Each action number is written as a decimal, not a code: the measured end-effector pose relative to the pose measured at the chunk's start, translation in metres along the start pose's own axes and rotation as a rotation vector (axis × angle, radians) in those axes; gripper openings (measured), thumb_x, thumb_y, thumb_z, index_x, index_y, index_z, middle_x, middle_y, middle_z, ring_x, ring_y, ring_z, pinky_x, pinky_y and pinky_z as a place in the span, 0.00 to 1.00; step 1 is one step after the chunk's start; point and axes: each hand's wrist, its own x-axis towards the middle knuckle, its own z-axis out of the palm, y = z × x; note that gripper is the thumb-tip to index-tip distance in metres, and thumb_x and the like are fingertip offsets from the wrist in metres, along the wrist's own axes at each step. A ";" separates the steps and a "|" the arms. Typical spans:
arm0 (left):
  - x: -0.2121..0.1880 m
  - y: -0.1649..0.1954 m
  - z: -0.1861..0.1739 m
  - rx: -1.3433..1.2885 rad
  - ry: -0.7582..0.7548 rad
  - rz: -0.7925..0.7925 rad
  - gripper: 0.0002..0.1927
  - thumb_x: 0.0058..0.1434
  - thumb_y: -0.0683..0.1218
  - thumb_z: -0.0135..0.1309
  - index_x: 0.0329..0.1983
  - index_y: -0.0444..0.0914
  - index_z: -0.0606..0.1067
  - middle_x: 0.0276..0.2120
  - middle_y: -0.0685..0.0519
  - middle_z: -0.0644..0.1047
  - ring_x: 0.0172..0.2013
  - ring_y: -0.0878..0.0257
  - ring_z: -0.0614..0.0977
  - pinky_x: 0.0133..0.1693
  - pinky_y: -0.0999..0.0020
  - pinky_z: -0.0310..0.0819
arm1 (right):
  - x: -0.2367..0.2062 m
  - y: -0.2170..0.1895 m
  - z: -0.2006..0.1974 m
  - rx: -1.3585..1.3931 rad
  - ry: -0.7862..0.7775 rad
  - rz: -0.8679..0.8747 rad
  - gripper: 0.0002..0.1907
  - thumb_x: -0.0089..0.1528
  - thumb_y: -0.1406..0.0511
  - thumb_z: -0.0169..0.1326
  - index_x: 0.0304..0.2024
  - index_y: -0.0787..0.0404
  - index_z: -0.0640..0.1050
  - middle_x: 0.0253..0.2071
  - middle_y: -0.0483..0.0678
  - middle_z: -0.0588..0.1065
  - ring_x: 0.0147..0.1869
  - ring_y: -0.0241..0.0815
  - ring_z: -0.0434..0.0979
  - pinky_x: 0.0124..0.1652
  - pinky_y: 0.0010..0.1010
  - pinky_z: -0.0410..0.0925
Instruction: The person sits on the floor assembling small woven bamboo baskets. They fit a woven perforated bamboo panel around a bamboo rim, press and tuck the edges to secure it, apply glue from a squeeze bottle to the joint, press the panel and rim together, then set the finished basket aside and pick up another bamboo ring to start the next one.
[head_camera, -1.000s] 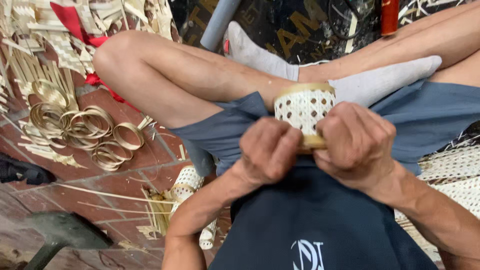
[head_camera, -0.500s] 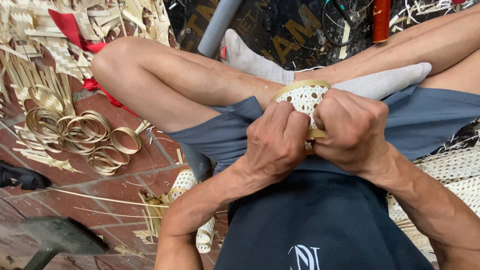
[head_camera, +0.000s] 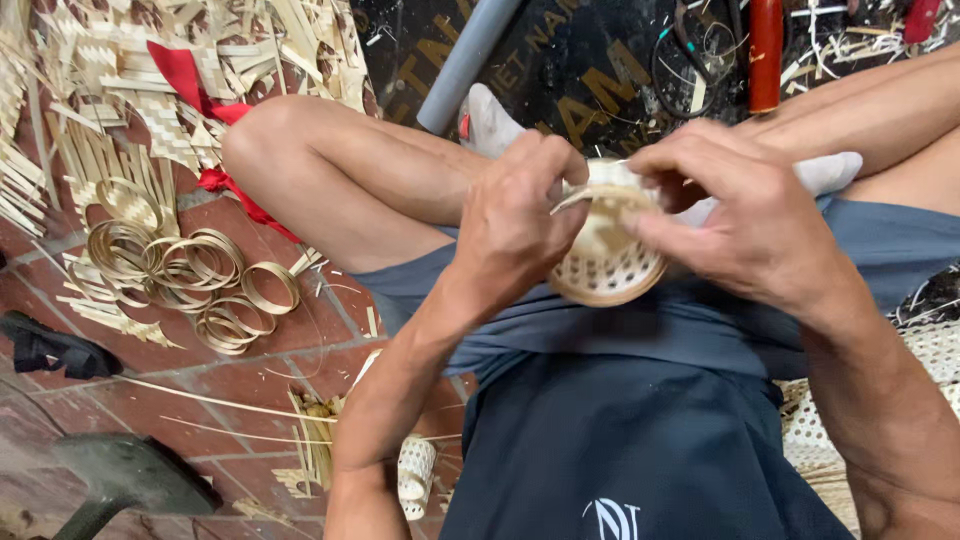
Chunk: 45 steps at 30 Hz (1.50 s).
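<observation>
Head view, left hand (head_camera: 515, 225): fingers curled around the left rim of a small woven basket (head_camera: 607, 262), grasping it.
Head view, right hand (head_camera: 745, 225): closed over the basket's right side, thumb pressed on the rim.
Basket position: held above the lap, between both hands, its openwork base tilted toward the camera.
Surroundings: coiled bamboo hoops (head_camera: 190, 275) lie on the brick floor (head_camera: 150, 390), well apart to the left; a grey pipe (head_camera: 465, 62) lies beyond the knee.

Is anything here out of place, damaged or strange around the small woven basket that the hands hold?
Nothing stands out as damaged. Both hands, left hand and right hand, hold the small woven basket over the lap. Bamboo strip rings and loose strips lie scattered on the brick floor, untidy but not spilled.
</observation>
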 end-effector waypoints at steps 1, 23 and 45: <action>0.001 0.001 -0.003 -0.065 -0.017 0.013 0.15 0.56 0.40 0.66 0.44 0.38 0.74 0.37 0.48 0.75 0.39 0.51 0.80 0.40 0.57 0.75 | -0.005 -0.002 0.002 -0.114 0.084 -0.043 0.14 0.58 0.72 0.63 0.44 0.67 0.76 0.35 0.54 0.75 0.37 0.47 0.77 0.36 0.36 0.70; -0.040 0.041 -0.009 -0.243 0.226 0.129 0.16 0.63 0.34 0.66 0.51 0.37 0.75 0.39 0.50 0.77 0.39 0.61 0.81 0.41 0.71 0.76 | -0.057 0.009 0.026 -0.239 0.419 -0.054 0.14 0.61 0.76 0.64 0.48 0.69 0.75 0.41 0.57 0.77 0.42 0.53 0.80 0.38 0.35 0.72; -0.065 0.022 -0.003 -1.044 0.037 -0.236 0.14 0.74 0.33 0.54 0.61 0.27 0.74 0.48 0.48 0.77 0.47 0.66 0.80 0.51 0.72 0.79 | -0.064 -0.017 0.012 -0.183 0.353 0.042 0.09 0.62 0.76 0.61 0.46 0.70 0.80 0.28 0.52 0.74 0.27 0.42 0.74 0.28 0.30 0.65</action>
